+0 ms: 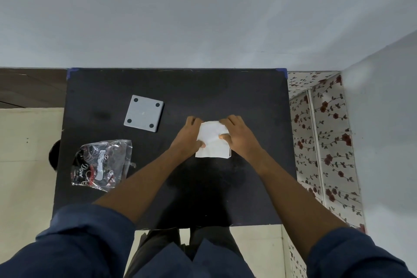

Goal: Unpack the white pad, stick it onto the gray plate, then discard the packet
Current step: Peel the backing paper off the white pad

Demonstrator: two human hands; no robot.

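Head view: left hand (pixel 189 135) and right hand (pixel 235 135) pinching white packet (pixel 212 142) at opposite edges, mid black table (pixel 225 97). Gray plate (pixel 144 113) well apart, far-left. Risk: uneven pull tearing pad inside. Clear crumpled bag (pixel 101 163) near-left; pale wall, floral covering at right.

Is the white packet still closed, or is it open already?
Cannot tell. Both hands, left hand and right hand, grip the white packet and cover its top edge.

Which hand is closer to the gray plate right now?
Left. The left hand sits just right of the gray plate; the right hand is farther right, across the white packet.
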